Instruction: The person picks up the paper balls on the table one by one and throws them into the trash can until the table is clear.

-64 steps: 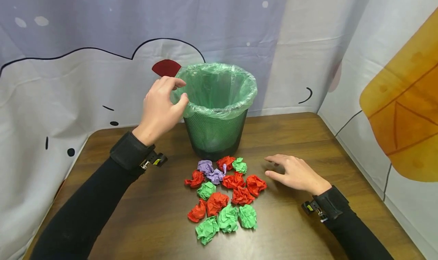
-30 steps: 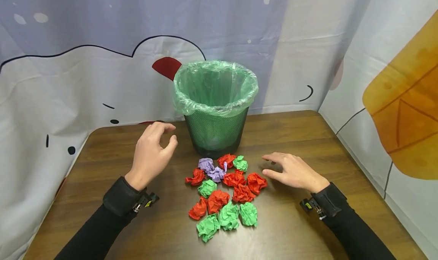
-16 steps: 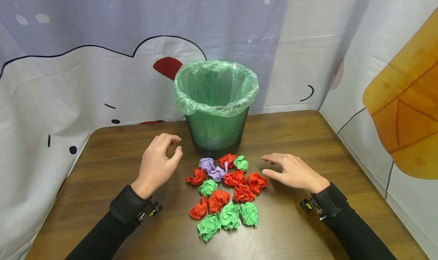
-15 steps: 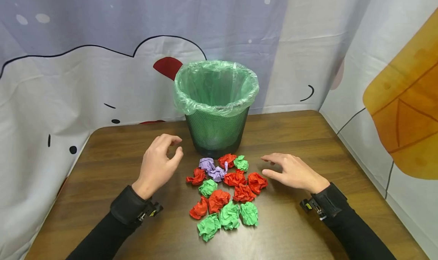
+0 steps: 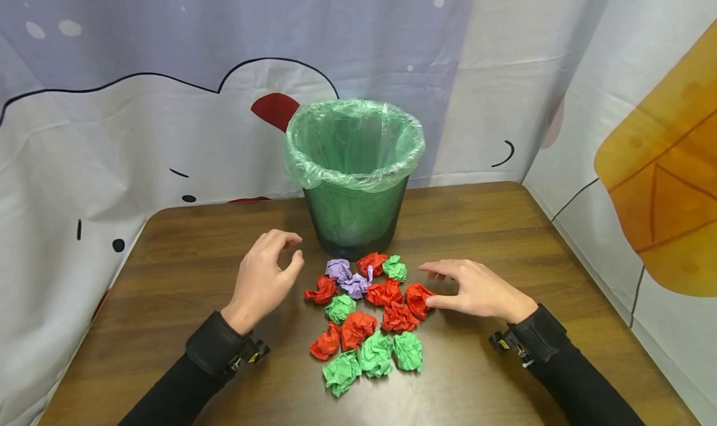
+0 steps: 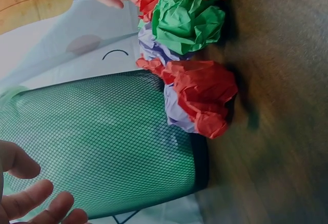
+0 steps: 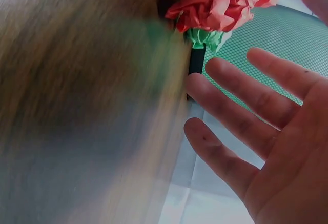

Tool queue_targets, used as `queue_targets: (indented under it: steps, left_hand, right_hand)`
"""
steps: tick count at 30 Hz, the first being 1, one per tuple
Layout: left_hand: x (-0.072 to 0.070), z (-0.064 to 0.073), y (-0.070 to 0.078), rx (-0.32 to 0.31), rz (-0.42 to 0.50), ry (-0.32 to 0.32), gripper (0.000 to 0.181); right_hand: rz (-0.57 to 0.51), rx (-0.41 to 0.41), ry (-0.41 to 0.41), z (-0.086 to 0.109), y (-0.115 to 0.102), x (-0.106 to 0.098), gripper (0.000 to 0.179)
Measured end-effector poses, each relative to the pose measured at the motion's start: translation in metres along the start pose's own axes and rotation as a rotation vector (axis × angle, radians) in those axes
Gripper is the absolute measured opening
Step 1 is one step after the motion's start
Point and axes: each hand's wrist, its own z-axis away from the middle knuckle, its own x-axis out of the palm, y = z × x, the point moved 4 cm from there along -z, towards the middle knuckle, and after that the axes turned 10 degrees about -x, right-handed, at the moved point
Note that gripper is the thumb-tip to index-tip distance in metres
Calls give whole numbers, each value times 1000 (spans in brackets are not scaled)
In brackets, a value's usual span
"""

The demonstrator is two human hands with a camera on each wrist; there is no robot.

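Note:
Crumpled paper balls in red, green and purple lie in a loose cluster on the wooden table. My left hand [image 5: 262, 281] hovers left of the cluster, thumb and fingers apart, holding nothing. Nearest to it is a red paper ball [image 5: 322, 289], which leans against a purple one [image 6: 177, 112] in the left wrist view. My right hand [image 5: 475, 289] is at the cluster's right side, its thumb overlapping the edge of another red paper ball [image 5: 417, 299]. In the right wrist view its fingers [image 7: 241, 116] are spread and relaxed, with the red paper just beyond them.
Behind the cluster stands a black mesh wastebasket [image 5: 358, 217] lined with a green plastic bag [image 5: 361, 180]. Printed curtains [image 5: 224, 133] hang along the table's back and right edges. Several green paper balls [image 5: 375, 353] form the near end of the cluster on the wooden table [image 5: 235, 388].
My left hand has come down from beside the bin's rim to the left of the paper balls. My right hand has shifted slightly toward the red paper ball.

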Motion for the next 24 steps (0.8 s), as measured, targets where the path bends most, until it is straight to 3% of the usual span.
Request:
queue_targets:
  steps: [8, 15, 24]
  left_hand:
    - [2, 4, -3, -16, -4, -4, 20]
    - [3, 7, -7, -29, -14, 0, 20]
    - [6, 11, -10, -55, -11, -20, 20]
  right_hand:
    - [17, -39, -46, -5, -10, 6, 63]
    - [13, -92, -66, -9, -17, 12, 43]
    - [-18, -68, -48, -11, -16, 11, 30]
